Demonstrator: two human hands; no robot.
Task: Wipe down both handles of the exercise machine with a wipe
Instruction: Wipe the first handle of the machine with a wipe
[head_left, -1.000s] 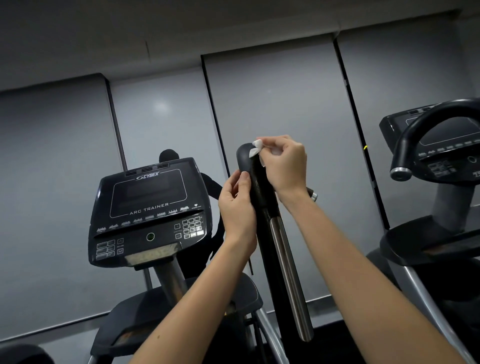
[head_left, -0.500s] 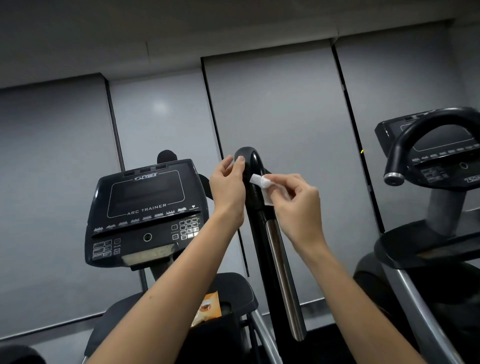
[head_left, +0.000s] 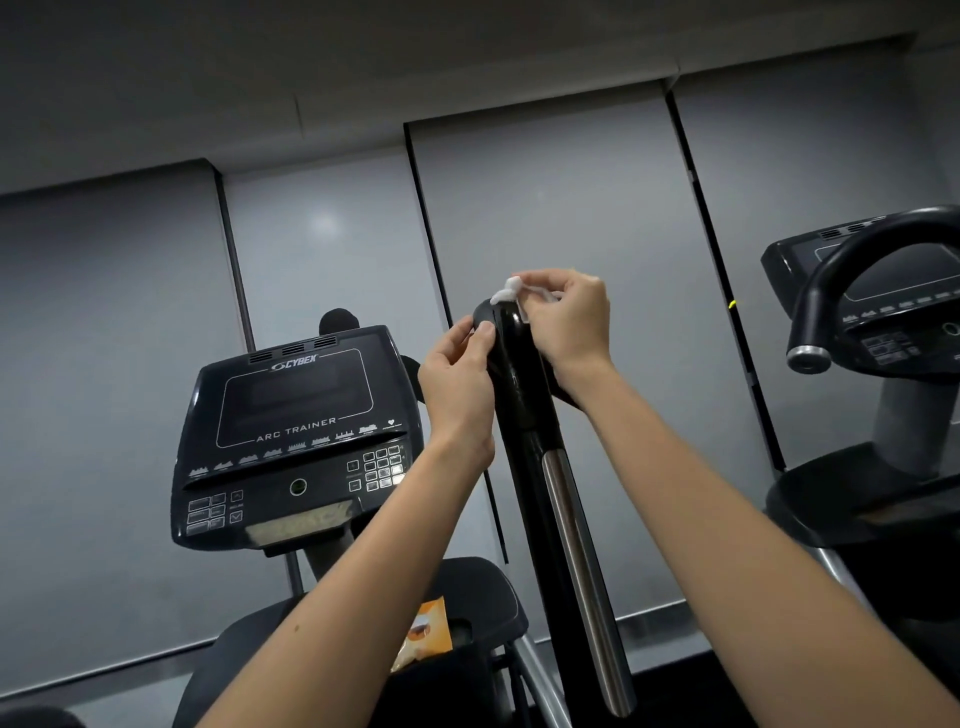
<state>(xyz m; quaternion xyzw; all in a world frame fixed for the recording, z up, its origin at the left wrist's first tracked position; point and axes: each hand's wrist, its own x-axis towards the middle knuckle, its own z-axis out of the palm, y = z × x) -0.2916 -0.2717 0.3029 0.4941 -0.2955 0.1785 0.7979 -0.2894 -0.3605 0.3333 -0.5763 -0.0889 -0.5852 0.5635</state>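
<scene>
On the exercise machine (head_left: 296, 431), the near handle (head_left: 514, 379) is being wiped at its tip; the far handle (head_left: 338, 321) likely remains to do. The left hand (head_left: 457, 384) grips the near handle; the right hand (head_left: 569, 322) pinches the wipe (head_left: 506, 291) against its top.

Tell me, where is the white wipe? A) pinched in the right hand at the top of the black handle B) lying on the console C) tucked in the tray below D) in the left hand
A: the right hand pinches the white wipe against the top of the black handle, while the left hand holds it lower down.
</scene>
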